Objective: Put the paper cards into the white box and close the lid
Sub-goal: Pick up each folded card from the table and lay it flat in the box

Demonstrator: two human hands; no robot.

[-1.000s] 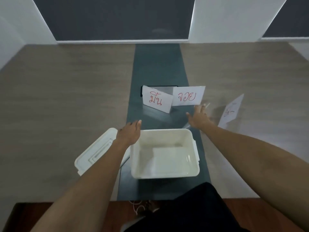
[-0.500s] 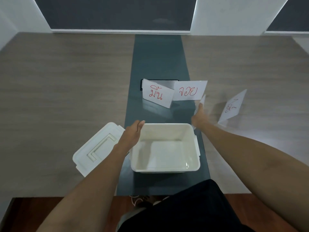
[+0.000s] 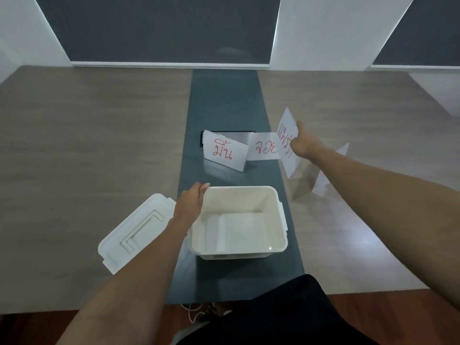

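Observation:
The open white box (image 3: 281,220) sits on the dark centre strip near me, with a flat white sheet on its floor. My left hand (image 3: 191,200) grips its far left corner. The white lid (image 3: 139,232) lies flat to the box's left. My right hand (image 3: 305,143) holds a paper card (image 3: 286,130) with red writing, lifted off the table and tilted on edge. Two folded cards stand beyond the box: a left card (image 3: 224,151) and a middle card (image 3: 262,147), whose right end the held card overlaps. Another white card (image 3: 323,186) stands at the right, partly hidden by my right forearm.
A flat black object (image 3: 202,140) lies behind the standing cards. The dark strip (image 3: 224,95) runs down the middle of the wooden table (image 3: 87,145). The table's near edge is just below the box, with my dark-clothed lap under it.
My right hand has taken a card from the table right of the strip and raised it up toward the far right. My left hand has settled onto the box's far left corner.

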